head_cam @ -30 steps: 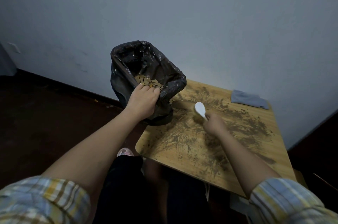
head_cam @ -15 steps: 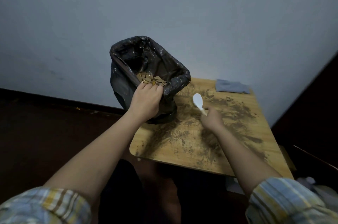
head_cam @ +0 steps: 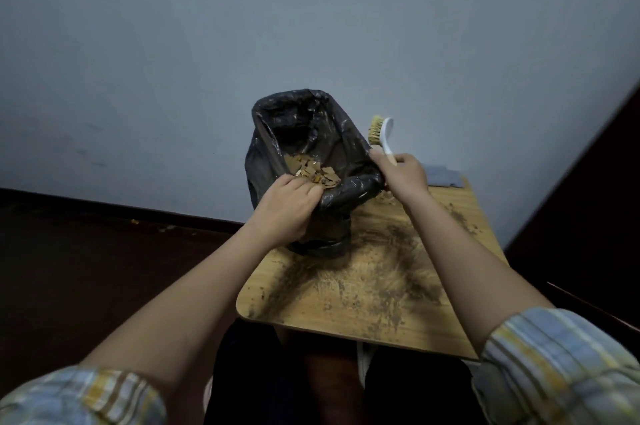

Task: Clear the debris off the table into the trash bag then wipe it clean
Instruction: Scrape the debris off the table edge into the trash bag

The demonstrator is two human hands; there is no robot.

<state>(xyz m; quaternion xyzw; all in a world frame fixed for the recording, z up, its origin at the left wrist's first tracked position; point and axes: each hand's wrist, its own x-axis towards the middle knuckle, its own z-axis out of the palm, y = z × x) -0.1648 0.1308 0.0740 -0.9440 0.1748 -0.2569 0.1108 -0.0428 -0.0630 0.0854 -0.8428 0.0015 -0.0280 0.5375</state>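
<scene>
A black trash bag [head_cam: 304, 133] lining a bin stands at the far left corner of the small wooden table [head_cam: 374, 293]. Tan paper scraps [head_cam: 311, 171] lie inside it. My left hand [head_cam: 287, 206] grips the bag's near rim. My right hand [head_cam: 405, 178] holds the handle of a white brush [head_cam: 382, 135], raised with its tan bristles up beside the bag's right rim. Brown dirt smears [head_cam: 388, 251] cover the tabletop. A grey cloth [head_cam: 443, 176] lies folded at the table's far right corner, partly hidden by my right hand.
A pale wall rises right behind the table and bag. Dark floor spreads to the left, with a dark baseboard [head_cam: 104, 206] along the wall. My dark-clothed legs [head_cam: 277, 383] sit under the table's near edge. A dark panel [head_cam: 588, 199] stands to the right.
My right hand has lifted the brush off the tabletop up to the bag's right rim, bristles now showing. My left hand keeps its grip on the bag. The camera view has shifted left.
</scene>
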